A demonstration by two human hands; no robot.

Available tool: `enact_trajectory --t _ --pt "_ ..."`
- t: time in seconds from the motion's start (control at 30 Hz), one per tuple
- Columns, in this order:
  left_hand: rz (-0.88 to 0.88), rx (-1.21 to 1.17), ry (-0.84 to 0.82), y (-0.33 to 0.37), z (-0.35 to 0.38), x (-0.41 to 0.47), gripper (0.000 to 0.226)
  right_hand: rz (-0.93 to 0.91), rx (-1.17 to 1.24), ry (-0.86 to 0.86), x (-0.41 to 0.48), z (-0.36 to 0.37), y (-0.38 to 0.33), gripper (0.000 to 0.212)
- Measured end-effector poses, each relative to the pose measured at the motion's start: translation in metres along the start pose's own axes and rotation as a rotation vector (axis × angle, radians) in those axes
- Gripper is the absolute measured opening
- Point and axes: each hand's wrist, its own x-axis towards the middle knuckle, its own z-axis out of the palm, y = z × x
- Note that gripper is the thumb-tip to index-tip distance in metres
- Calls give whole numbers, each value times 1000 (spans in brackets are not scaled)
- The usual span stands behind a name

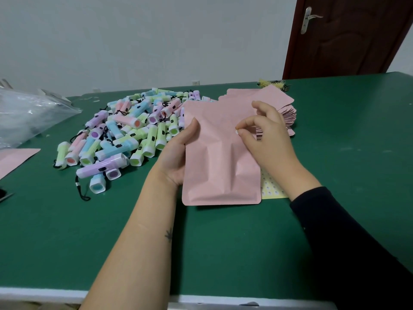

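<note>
A pink pouch [220, 157] bulges lengthwise as if something is inside, and is held above the green table [223, 242]. My left hand [178, 153] grips its left edge, thumb on the front. My right hand [266, 135] is over the pouch's upper right part and pinches a small white sticker [237, 131] between thumb and forefinger, right at the pouch's face. A yellow sticker sheet [271, 190] lies on the table, partly hidden under the pouch and my right wrist.
A heap of pastel mini flashlights [125, 135] with black cords fills the table's left middle. A fanned stack of pink pouches [283, 108] lies behind my right hand. A clear plastic bag [26, 115] and another pink pouch [13, 157] sit far left. A brown door [348, 36] stands at the back right.
</note>
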Motion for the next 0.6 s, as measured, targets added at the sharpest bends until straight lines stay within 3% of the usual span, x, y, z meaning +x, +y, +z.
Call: enact_trajectory --t 0.3,0.4,0.47,0.53,0.6 --pt "-26 -17 3 1 1 -6 44 17 87 -25 -2 -1 -4 22" --pt "-29 -11 7 2 2 -6 46 87 139 -21 0 -1 0 69" --pt "-13 -18 37 2 1 -5 42 329 369 -21 0 0 0 84" --pt "-5 -25 55 1 2 -3 39 587 733 -68 0 0 1 65" --pt "-22 -20 45 0 3 -3 38 638 838 -127 -2 2 3 31"
